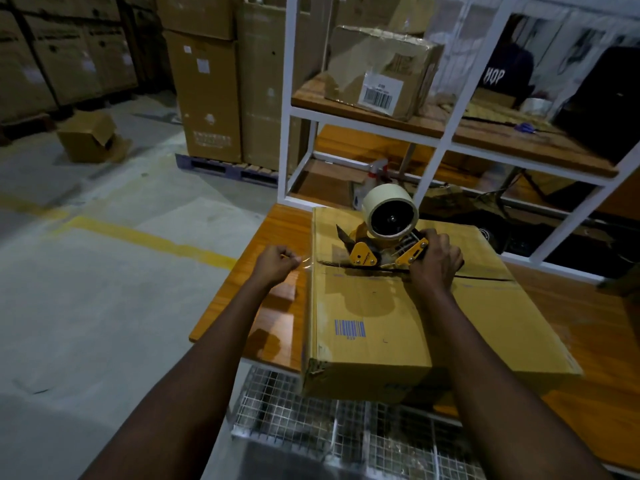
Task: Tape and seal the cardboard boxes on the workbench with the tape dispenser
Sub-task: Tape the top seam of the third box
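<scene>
The head view showed the right hand [437, 259] wrapped around the handle of the tape dispenser [379, 237], fingers closed on it, pressing the yellow tool down onto the top of a cardboard box [398, 317]. The dispenser sat on the seam between the box's top flaps, near the box's left edge, with its roll of tape [389, 214] standing up above the frame. The left hand [277, 265] was curled shut just left of the box, over the tabletop [277, 306], pinching the free end of a clear strip of tape [304, 266] that ran from the fingers across to the box's edge. The seam to the right of the right hand lay open as a dark slit. The box rested on the wooden tabletop, its near corner hanging past the edge over a wire mesh basket [311, 420]. Beyond it stood a white-framed shelf [291, 109] holding a smaller taped box [381, 71] with a barcode label.
</scene>
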The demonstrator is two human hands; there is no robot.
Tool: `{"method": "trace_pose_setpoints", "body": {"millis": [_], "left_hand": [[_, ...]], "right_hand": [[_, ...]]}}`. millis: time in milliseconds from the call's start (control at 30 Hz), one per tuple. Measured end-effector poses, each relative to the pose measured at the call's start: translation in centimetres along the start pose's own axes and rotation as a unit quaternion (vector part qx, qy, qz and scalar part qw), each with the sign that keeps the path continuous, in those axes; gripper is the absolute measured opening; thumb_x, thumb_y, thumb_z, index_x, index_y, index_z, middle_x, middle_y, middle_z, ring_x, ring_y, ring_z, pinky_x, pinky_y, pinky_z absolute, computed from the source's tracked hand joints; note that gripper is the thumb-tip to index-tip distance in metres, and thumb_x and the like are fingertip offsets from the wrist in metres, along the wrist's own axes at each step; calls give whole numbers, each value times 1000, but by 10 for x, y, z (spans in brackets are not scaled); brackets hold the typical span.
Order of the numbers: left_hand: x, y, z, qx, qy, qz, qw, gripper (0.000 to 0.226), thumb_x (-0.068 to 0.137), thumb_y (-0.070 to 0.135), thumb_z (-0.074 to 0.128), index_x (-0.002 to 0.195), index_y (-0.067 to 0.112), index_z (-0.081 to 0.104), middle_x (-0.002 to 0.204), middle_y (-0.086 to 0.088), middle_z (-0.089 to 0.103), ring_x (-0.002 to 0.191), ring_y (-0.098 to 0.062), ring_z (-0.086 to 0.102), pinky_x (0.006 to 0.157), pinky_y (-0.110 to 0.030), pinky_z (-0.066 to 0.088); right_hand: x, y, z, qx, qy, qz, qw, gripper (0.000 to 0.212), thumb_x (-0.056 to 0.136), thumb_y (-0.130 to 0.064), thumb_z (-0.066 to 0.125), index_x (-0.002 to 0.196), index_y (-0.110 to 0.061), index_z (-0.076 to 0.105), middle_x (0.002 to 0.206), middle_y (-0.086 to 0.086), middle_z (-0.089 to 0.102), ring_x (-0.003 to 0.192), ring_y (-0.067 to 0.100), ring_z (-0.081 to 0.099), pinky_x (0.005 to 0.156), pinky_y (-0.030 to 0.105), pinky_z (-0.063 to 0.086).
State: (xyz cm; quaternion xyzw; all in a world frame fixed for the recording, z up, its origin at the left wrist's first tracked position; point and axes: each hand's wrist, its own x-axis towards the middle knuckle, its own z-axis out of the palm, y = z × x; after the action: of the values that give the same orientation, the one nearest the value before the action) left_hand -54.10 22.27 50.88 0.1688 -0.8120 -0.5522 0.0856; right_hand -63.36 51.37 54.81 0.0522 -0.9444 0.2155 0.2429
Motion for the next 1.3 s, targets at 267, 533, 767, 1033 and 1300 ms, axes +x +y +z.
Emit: {"method": "trace_pose_setpoints", "body": {"millis": [267, 533, 767, 1033, 1300], "left_hand": [[-7, -20, 36, 18, 22, 30, 999, 12, 95, 24, 62, 93, 12, 63, 83, -4, 66, 75, -18, 60, 62, -29, 43], [-8, -26, 32, 291, -42, -49, 955, 58, 93, 69, 35, 142, 37, 36, 141, -14, 45, 123, -40, 48, 98, -56, 43], [-23, -5, 36, 134, 102, 97, 981, 42, 87, 45, 56, 122, 24, 66, 122, -1, 66, 113, -23, 60, 91, -47, 51], [-51, 1, 41, 62, 143, 120, 980, 23, 84, 25, 60, 97, 20, 78, 84, 3, 75, 74, -11, 66, 68, -30, 55], [-52, 6, 42, 86, 111, 103, 985, 46, 81, 39, 62, 122, 20, 67, 111, 1, 67, 96, -18, 61, 79, -35, 51]], "right_hand": [[-4, 6, 6, -20, -16, -4, 1000, 53, 71, -5, 68, 121, -21, 56, 114, 13, 54, 104, 39, 45, 94, 47, 34], [-7, 7, 4, -30, -12, 1, 999, 53, 71, -5, 69, 120, -21, 56, 114, 13, 54, 103, 38, 45, 95, 46, 34], [-9, 10, 4, -37, -10, -8, 999, 51, 71, -7, 71, 118, -21, 55, 112, 13, 54, 103, 38, 46, 95, 46, 32], [-8, 11, 5, -40, -13, -15, 999, 50, 71, -9, 71, 117, -21, 56, 109, 14, 55, 99, 39, 48, 96, 47, 33], [-7, 12, 6, -42, -21, -11, 999, 52, 72, -11, 74, 119, -23, 54, 111, 13, 54, 102, 37, 47, 97, 47, 33]]}}
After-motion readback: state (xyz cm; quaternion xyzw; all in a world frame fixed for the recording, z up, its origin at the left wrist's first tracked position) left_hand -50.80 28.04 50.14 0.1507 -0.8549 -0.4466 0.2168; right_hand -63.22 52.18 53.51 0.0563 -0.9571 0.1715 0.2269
